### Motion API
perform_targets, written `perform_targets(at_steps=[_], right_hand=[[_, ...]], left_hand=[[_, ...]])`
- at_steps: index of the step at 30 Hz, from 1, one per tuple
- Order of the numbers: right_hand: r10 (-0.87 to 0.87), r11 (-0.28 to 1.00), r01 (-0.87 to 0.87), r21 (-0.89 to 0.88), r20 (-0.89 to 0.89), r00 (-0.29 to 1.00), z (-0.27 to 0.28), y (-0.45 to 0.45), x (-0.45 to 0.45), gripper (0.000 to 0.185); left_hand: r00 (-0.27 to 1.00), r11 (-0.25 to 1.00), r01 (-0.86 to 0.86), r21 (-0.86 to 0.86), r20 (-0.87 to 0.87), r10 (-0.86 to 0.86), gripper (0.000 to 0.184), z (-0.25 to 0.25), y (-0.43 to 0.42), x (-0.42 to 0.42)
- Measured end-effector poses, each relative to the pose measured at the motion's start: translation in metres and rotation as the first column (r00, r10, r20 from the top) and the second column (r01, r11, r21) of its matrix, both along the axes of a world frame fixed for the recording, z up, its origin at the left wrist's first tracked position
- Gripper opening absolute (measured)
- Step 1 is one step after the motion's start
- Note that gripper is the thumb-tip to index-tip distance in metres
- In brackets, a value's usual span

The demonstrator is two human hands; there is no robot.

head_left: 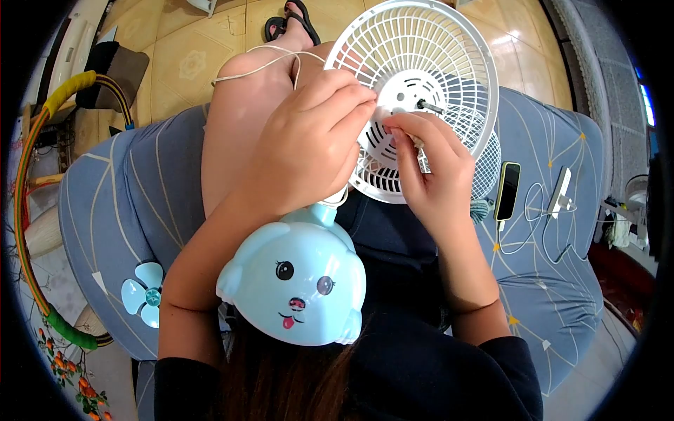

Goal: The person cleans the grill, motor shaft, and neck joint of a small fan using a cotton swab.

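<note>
A white fan guard (460, 52) with a round hub faces up above my lap; a metal motor shaft (430, 107) sticks out of the hub. My left hand (319, 137) is closed at the hub's left edge, its fingertips against the guard. My right hand (439, 154) pinches at the hub below the shaft; what lies between thumb and fingers is too small to make out. Below my left hand is the light blue fan base (298, 288) with a puppy face, its neck running up under the guard. A light blue fan blade (145, 295) lies on the sofa to the left.
A second mesh guard (486, 158) rests on the grey-blue patterned sofa (540, 302), partly behind the white one. Further right are a phone (507, 191) on a cable and a white power strip (561, 191). A white cord (242, 74) crosses my leg. A striped hoop (21, 210) stands left.
</note>
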State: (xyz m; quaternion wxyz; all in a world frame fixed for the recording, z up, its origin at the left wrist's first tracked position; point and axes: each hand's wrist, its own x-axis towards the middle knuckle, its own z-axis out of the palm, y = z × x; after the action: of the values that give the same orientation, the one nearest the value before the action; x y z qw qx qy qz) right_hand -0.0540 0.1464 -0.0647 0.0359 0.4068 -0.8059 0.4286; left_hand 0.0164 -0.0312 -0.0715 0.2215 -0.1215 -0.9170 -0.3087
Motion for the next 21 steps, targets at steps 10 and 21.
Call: perform_targets(at_steps=[10, 21], right_hand=[[-0.019, 0.997, 0.006, 0.078, 0.175, 0.984, 0.007, 0.012, 0.0, 0.01], [-0.042, 0.999, 0.046, -0.014, 0.211, 0.977, 0.002, 0.013, 0.006, 0.008]], left_hand=[[1.0, 1.0, -0.006, 0.017, 0.009, 0.006, 0.042, 0.001, 0.001, 0.001], [1.0, 1.0, -0.01, 0.017, 0.003, 0.01, 0.043, 0.0, 0.0, 0.001]])
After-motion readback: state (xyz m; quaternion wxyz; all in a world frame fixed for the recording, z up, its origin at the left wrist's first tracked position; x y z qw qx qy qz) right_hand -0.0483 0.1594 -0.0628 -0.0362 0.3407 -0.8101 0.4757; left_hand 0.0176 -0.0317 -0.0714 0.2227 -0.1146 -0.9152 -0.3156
